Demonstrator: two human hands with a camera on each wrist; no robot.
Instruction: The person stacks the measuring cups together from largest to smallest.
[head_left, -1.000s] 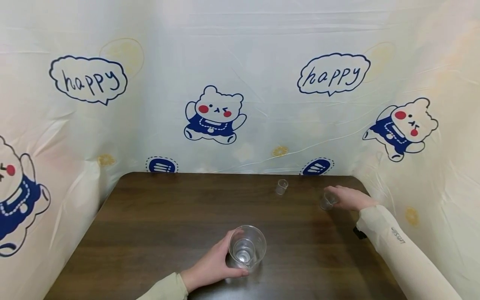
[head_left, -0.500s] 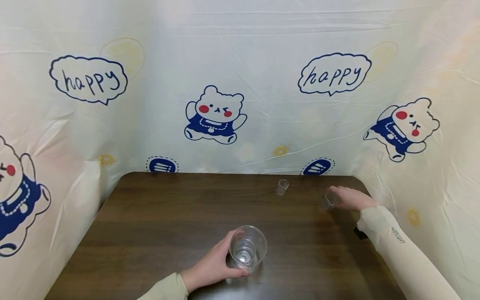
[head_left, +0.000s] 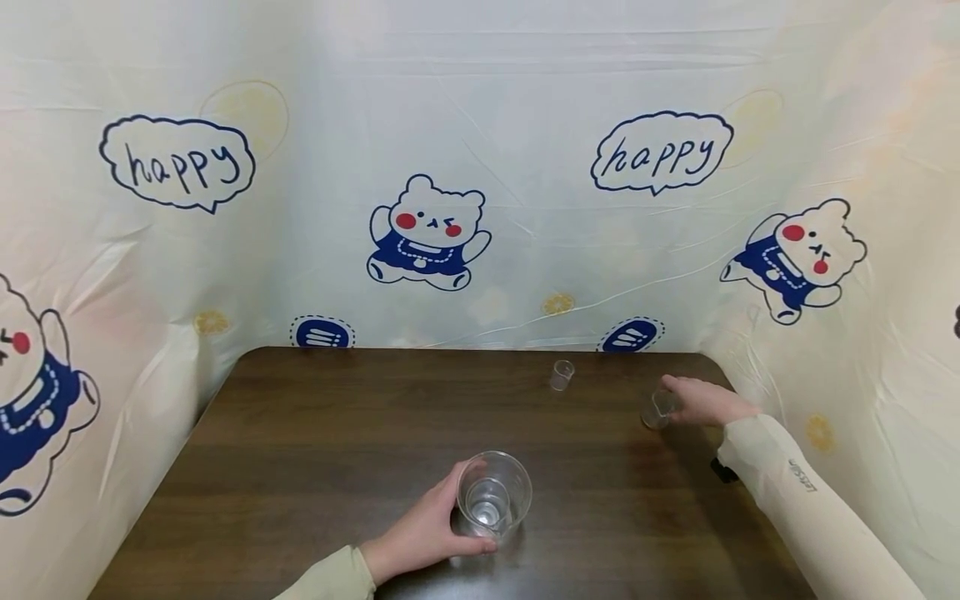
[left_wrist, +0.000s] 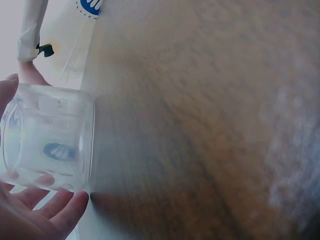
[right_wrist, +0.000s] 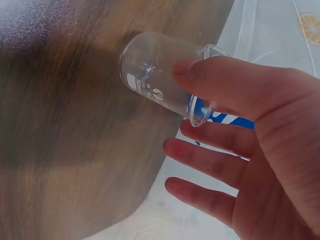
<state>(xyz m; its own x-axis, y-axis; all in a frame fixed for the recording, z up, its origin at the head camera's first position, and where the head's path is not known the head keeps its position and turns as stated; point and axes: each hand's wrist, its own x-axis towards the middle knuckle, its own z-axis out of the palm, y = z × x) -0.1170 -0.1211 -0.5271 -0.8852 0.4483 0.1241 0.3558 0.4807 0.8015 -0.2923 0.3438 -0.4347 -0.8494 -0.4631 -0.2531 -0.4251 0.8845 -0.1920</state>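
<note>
In the head view my left hand (head_left: 423, 529) grips a large clear beaker (head_left: 517, 496) at the table's front middle. Its thumb is on one side and its fingers on the other. Within this beaker (left_wrist: 55, 125) a smaller clear outline shows; I cannot tell whether it is a second vessel. At the far right, my right hand (head_left: 708, 402) holds a small clear beaker (right_wrist: 160, 70) with white markings, thumb and index finger near its rim. The other fingers extend apart from the glass. A smaller clear beaker-like cup (head_left: 562, 376) stands to the left of it, near the back edge.
All the glassware is on a dark brown wooden table (head_left: 337, 442) with rounded back corners. A pale printed curtain (head_left: 540, 233) with bears and "happy" bubbles hangs behind and along both sides. My right sleeve (head_left: 795, 483) reaches over the table's right edge.
The small beaker in my right hand has shifted slightly towards the front of the table. My left hand and the large beaker stay in place. The head view has shifted very slightly.
</note>
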